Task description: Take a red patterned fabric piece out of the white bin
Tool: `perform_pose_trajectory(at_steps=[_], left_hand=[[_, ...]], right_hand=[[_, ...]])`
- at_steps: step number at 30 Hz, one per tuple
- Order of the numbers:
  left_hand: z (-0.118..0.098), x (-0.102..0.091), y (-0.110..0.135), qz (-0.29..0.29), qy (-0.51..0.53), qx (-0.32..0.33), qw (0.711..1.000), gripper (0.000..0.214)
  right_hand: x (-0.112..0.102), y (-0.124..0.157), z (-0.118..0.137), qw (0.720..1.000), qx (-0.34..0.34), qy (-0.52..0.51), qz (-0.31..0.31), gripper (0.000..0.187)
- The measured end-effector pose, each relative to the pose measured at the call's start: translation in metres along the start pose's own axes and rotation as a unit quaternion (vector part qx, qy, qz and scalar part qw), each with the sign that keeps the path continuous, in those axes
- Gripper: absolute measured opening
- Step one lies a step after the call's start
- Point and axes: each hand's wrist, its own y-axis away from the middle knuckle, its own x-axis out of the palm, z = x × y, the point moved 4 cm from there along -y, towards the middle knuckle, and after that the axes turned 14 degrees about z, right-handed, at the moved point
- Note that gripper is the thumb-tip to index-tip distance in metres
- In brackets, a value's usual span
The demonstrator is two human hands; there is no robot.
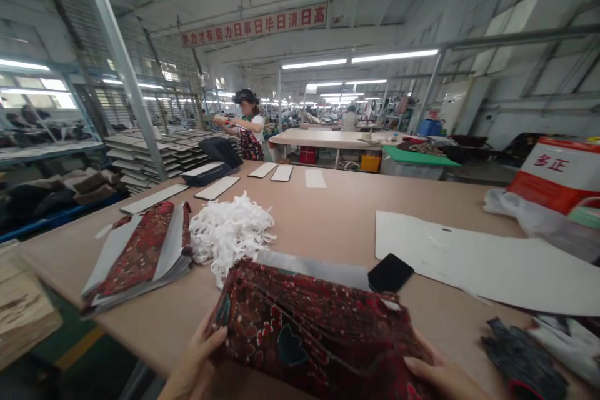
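Note:
A thick stack of dark red patterned fabric pieces [309, 331] lies at the near edge of the brown table [347, 212]. My left hand [199, 362] grips the stack's left edge, thumb on top. On its right lower corner rests my right hand [440, 378], fingers holding the edge. Just beyond the stack, to the right, a black phone [390, 272] lies flat. A heap of white strips [229, 231] sits behind the stack on the left.
Another pile of red fabric with grey boards [140, 253] lies at left. White sheets [473, 259] cover the right side, dark gloves [520, 356] near right. White panels [218, 187] line the far table. A person [248, 125] works beyond; a red-and-white box [557, 175] stands at right.

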Motion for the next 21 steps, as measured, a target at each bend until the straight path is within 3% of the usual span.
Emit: perform_pose_trajectory(at_steps=[4,6,8,10,12,15,18,21], left_hand=[[0.014,-0.040,-0.021,-0.047,-0.126,-0.008,0.991,0.076],[0.010,-0.042,-0.033,-0.039,-0.214,0.000,0.976,0.070],[0.002,-0.031,-0.044,-0.020,-0.306,0.016,0.952,0.067],[-0.006,-0.016,-0.055,-0.006,-0.390,0.041,0.920,0.065],[-0.009,-0.003,-0.062,0.005,-0.454,0.070,0.888,0.065],[-0.004,0.003,-0.067,0.011,-0.512,0.089,0.854,0.067],[0.007,-0.005,-0.064,-0.013,-0.520,0.091,0.849,0.068],[0.014,-0.012,-0.056,-0.043,-0.499,0.088,0.861,0.069]], right_hand=[[-0.029,-0.022,-0.030,0.989,0.012,0.128,-0.076,0.076],[-0.039,-0.028,-0.029,0.958,0.007,0.253,-0.134,0.074],[-0.040,-0.037,-0.018,0.912,-0.013,0.372,-0.172,0.067],[-0.030,-0.052,-0.004,0.882,-0.022,0.451,-0.139,0.059],[-0.014,-0.073,0.007,0.865,-0.022,0.497,-0.067,0.050],[0.011,-0.104,0.018,0.827,-0.014,0.561,0.023,0.044],[0.026,-0.127,0.023,0.779,0.020,0.625,0.043,0.038],[0.032,-0.138,0.025,0.760,0.069,0.643,0.058,0.028]])
